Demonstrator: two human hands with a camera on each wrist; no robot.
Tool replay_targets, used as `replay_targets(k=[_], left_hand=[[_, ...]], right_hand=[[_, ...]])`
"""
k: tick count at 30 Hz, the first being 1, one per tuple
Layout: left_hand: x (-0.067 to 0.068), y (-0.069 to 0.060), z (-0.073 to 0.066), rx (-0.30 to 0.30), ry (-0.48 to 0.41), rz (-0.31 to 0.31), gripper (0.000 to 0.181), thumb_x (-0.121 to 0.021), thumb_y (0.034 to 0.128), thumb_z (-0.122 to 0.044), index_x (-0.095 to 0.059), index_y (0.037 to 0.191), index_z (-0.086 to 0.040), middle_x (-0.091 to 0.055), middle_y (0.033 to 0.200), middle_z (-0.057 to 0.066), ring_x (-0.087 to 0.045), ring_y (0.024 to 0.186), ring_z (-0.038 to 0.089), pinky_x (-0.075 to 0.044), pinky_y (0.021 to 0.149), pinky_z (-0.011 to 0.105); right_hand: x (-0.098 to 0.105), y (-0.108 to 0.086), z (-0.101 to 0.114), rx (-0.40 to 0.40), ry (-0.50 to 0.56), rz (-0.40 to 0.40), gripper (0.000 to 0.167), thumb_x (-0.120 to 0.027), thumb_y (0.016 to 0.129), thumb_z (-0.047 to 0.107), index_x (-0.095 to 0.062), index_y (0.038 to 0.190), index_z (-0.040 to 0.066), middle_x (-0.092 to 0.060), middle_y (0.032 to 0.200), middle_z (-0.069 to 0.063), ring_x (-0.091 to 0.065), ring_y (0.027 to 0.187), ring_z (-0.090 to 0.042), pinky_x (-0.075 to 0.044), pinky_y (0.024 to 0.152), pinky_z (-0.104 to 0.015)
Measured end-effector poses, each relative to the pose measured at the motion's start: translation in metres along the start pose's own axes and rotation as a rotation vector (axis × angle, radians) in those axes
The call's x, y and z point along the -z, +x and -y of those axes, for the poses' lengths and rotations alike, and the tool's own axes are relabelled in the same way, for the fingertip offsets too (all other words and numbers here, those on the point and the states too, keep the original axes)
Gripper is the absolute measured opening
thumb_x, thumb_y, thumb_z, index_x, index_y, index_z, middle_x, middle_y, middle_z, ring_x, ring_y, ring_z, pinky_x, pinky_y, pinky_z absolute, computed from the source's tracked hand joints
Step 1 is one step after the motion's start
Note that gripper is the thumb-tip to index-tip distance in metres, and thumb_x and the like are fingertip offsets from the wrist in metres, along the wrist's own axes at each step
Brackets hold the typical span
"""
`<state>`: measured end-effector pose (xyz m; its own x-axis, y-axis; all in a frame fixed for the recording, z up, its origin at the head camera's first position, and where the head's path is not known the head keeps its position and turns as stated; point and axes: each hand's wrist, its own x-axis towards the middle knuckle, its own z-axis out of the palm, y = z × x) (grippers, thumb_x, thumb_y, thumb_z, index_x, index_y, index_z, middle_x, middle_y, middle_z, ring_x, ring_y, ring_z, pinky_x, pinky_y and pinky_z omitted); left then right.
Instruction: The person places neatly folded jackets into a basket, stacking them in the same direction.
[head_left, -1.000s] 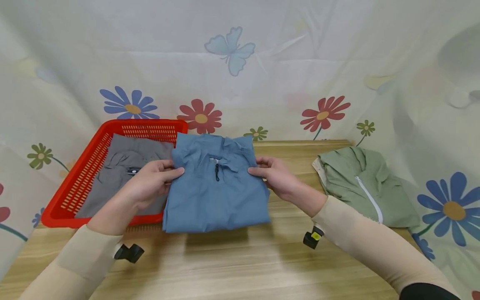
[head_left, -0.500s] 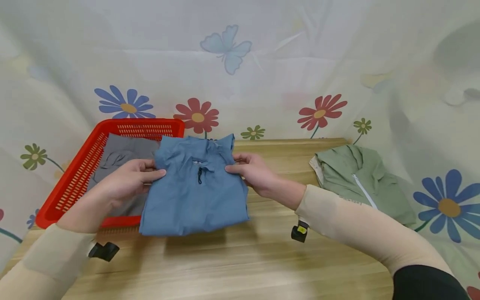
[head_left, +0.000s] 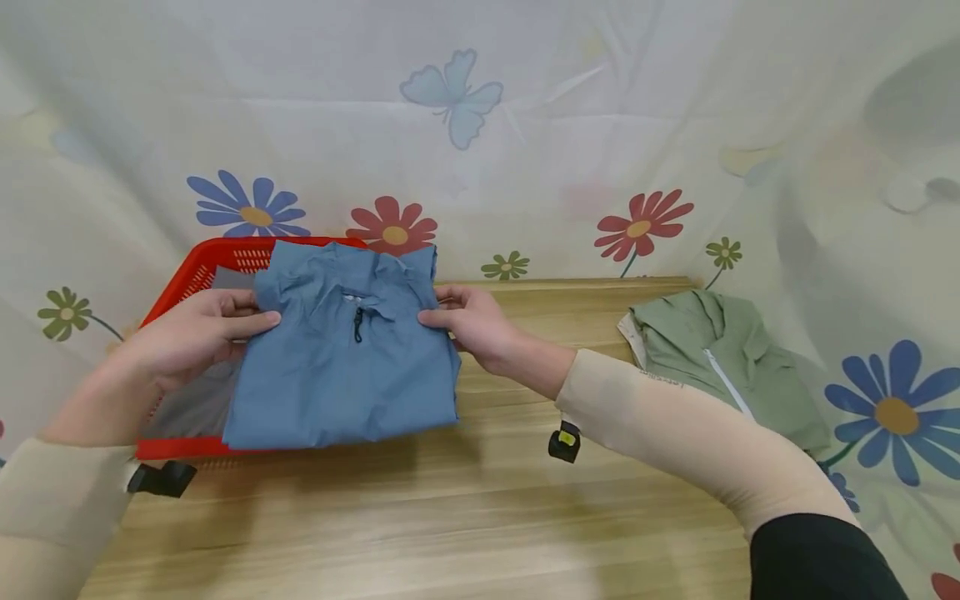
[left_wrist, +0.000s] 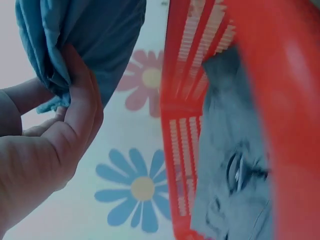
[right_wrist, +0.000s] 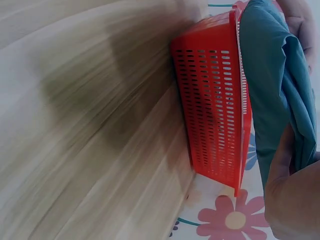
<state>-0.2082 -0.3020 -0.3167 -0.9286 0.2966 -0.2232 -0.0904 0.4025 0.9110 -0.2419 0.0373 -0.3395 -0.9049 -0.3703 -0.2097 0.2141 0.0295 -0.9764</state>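
Observation:
A folded blue jacket with a short zip and black pull hangs level between both hands, partly over the red basket. My left hand pinches its left side, thumb on top and fingers beneath. On the opposite side my right hand grips the edge in the same way. The left wrist view shows the fingers curled under the blue cloth. Inside the basket lies a folded grey garment, mostly covered by the blue jacket in the head view. In the right wrist view the jacket is above the basket's rim.
A folded green jacket with a white zip lies at the right on the wooden table. Behind the table hangs a white cloth printed with flowers and a butterfly.
Both hands have carried the blue jacket leftward, from beside the basket to partly over it. It now hides more of the grey garment. The green jacket has stayed in place.

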Motion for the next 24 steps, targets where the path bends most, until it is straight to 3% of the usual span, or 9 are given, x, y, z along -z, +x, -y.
replay_targets(k=[6, 10, 14, 18, 24], left_hand=[[0.019, 0.004, 0.0, 0.012, 0.056, 0.016, 0.056, -0.058, 0.107, -0.02, -0.036, 0.149, 0.009, -0.065, 0.114, -0.003, -0.066, 0.101, 0.015, -0.06, 0.083, 0.033], [0.028, 0.006, 0.007, 0.029, 0.081, 0.021, 0.064, -0.057, 0.1075, -0.021, -0.028, 0.154, 0.011, -0.058, 0.128, 0.008, -0.064, 0.102, 0.012, -0.06, 0.085, 0.034], [0.038, 0.008, 0.015, 0.062, 0.1, 0.025, 0.079, -0.055, 0.1083, -0.025, -0.007, 0.158, 0.013, -0.036, 0.151, 0.028, -0.061, 0.102, 0.003, -0.058, 0.088, 0.035], [0.048, 0.009, 0.021, 0.085, 0.13, 0.037, 0.085, -0.053, 0.109, -0.028, 0.005, 0.157, 0.011, -0.019, 0.159, 0.036, -0.058, 0.101, -0.003, -0.058, 0.089, 0.035], [0.058, 0.008, 0.024, 0.093, 0.17, 0.05, 0.082, -0.051, 0.1098, -0.028, 0.002, 0.157, 0.013, -0.023, 0.156, 0.035, -0.057, 0.101, -0.001, -0.059, 0.086, 0.034]], right_hand=[[-0.012, 0.011, 0.001, 0.018, 0.001, 0.004, 0.033, -0.066, 0.1, 0.004, -0.059, 0.132, -0.003, -0.066, 0.103, -0.009, -0.066, 0.088, -0.018, -0.059, 0.078, -0.032], [-0.018, 0.017, -0.002, 0.029, -0.002, 0.004, 0.029, -0.067, 0.1, 0.003, -0.06, 0.127, -0.004, -0.065, 0.096, -0.007, -0.066, 0.082, -0.016, -0.059, 0.075, -0.03], [-0.023, 0.023, -0.005, 0.04, 0.007, 0.002, 0.028, -0.066, 0.1, 0.002, -0.06, 0.127, -0.004, -0.063, 0.094, -0.006, -0.065, 0.081, -0.016, -0.059, 0.074, -0.031], [-0.026, 0.028, -0.01, 0.04, 0.009, -0.004, 0.027, -0.066, 0.1, 0.001, -0.061, 0.125, -0.004, -0.063, 0.092, -0.006, -0.065, 0.08, -0.016, -0.059, 0.075, -0.033], [-0.034, 0.036, -0.016, 0.048, 0.009, 0.007, 0.032, -0.066, 0.099, 0.0, -0.061, 0.129, -0.005, -0.065, 0.093, -0.006, -0.065, 0.082, -0.015, -0.06, 0.08, -0.035]])
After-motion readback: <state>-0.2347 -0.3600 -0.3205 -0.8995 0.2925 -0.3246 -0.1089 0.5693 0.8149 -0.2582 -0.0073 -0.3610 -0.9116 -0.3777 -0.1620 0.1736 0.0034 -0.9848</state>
